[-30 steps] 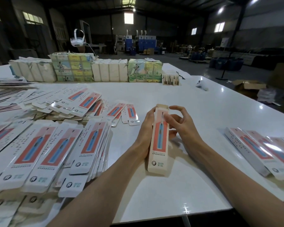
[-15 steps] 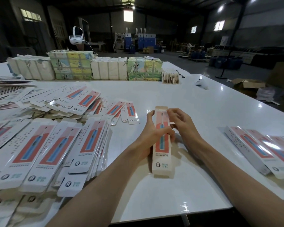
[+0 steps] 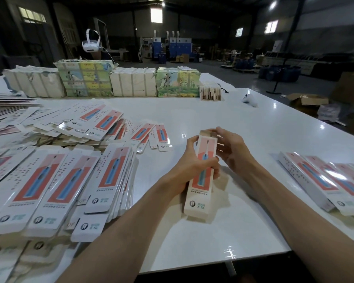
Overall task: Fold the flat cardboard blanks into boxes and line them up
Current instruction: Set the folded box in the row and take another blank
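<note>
A long white box with a red panel and a blue toothbrush picture [image 3: 200, 193] stands tilted on the white table [image 3: 253, 139], its near end resting on the surface. My left hand [image 3: 194, 166] grips its middle, fingers wrapped across the front. At the far end my right hand [image 3: 231, 150] pinches the open top flap. Flat blanks of the same print [image 3: 55, 180] lie in thick overlapping stacks on the left. Folded boxes [image 3: 323, 180] lie side by side in a row at the right edge.
More loose blanks [image 3: 94, 123] are scattered further back on the left. Wrapped bundles of packages [image 3: 102, 80] line the table's far side, with a small white device [image 3: 249, 100] to their right. A person wearing a white headset [image 3: 91, 43] stands behind them.
My left hand slid from the box's side to wrap round its middle. My right hand moved up to the far end flap. The box's far end lifted slightly.
</note>
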### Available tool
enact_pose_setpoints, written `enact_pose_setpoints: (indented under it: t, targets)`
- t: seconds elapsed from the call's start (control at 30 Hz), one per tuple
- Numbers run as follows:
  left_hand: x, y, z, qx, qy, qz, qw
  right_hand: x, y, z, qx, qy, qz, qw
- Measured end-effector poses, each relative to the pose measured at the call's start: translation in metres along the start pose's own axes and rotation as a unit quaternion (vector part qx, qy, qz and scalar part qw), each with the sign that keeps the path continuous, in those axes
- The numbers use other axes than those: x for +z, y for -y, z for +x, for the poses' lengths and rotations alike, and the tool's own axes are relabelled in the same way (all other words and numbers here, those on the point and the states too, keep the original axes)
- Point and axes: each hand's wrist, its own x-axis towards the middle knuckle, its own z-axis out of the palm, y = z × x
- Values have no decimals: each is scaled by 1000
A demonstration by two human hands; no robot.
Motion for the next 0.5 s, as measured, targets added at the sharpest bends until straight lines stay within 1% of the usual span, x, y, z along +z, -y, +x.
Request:
enact_pose_setpoints:
  t: [0.17, 0.27, 0.5]
  targets:
    - [0, 0, 1, 3, 12, -16, 1000, 0, -1, -1, 6, -15, 11, 1000]
    - [0, 0, 0, 13, 16, -4, 1000, -1, 0, 0, 15, -34, 13, 999]
    - [0, 3, 4, 28, 8, 16, 999, -3, 3, -1, 24, -46, 9, 999]
